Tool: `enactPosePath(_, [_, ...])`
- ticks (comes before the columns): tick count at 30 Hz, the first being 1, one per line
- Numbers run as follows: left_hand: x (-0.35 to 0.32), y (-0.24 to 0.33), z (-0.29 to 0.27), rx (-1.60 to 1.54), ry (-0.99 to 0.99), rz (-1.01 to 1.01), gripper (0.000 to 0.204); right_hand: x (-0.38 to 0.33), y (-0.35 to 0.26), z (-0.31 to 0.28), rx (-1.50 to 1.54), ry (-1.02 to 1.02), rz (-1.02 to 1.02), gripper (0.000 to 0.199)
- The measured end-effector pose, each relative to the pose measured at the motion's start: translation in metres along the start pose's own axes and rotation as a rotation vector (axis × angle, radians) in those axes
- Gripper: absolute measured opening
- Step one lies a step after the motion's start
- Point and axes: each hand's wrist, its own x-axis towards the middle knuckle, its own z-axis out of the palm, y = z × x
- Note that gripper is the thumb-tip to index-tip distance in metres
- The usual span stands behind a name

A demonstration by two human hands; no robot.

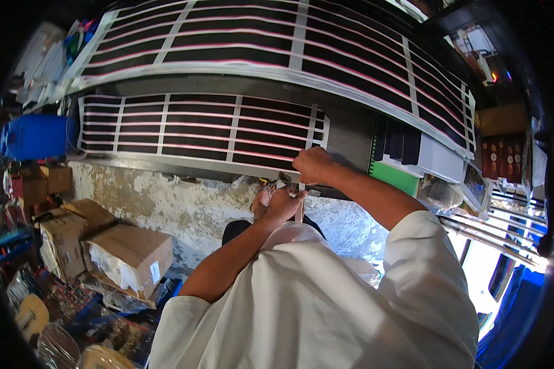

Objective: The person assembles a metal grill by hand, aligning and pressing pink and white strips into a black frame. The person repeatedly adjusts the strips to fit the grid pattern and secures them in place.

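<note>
A long sheet (203,126) of black panels, crossed by pale strips and thin pinkish-white lines, lies on the dark work surface in front of me. At its near right edge my right hand (314,166) is closed, fingers curled down onto a narrow pale strip. That strip (301,211) runs below the right hand, past my left hand and down in front of my shirt. My left hand (283,204) is closed just below the surface's near edge, thumb toward the strip. Its fingertips are partly hidden, so what they pinch is unclear.
Behind lies a larger stack of similar striped sheets (240,46). A green board (397,181) and dark folded pieces (400,142) sit to the right. Leftward are a blue plastic container (37,136) and open cardboard boxes (129,252). A peeling wall (166,194) drops below the work surface.
</note>
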Motion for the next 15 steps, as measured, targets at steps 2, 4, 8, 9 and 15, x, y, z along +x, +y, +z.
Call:
enactPosePath(2, [-0.014,0.009,-0.003,-0.144,0.095,-0.013,0.046,0.001,-0.002,-0.002,-0.059,-0.027,-0.017,0.022])
enactPosePath(4, [-0.023,0.015,-0.002,-0.131,0.158,0.039,0.046,0.002,-0.003,-0.002,-0.065,-0.032,-0.001,0.024])
enactPosePath(8, [-0.035,0.018,0.004,-0.376,0.122,-0.048,0.045,0.007,0.001,-0.005,-0.065,-0.064,0.046,0.028])
enactPosePath(9, [-0.035,0.017,0.005,-0.403,0.120,-0.081,0.047,0.009,0.002,-0.008,-0.076,-0.082,0.045,0.032])
enactPosePath(15, [-0.029,0.008,0.023,-0.226,0.220,-0.110,0.049,0.016,-0.016,-0.019,-0.197,-0.152,0.088,0.035])
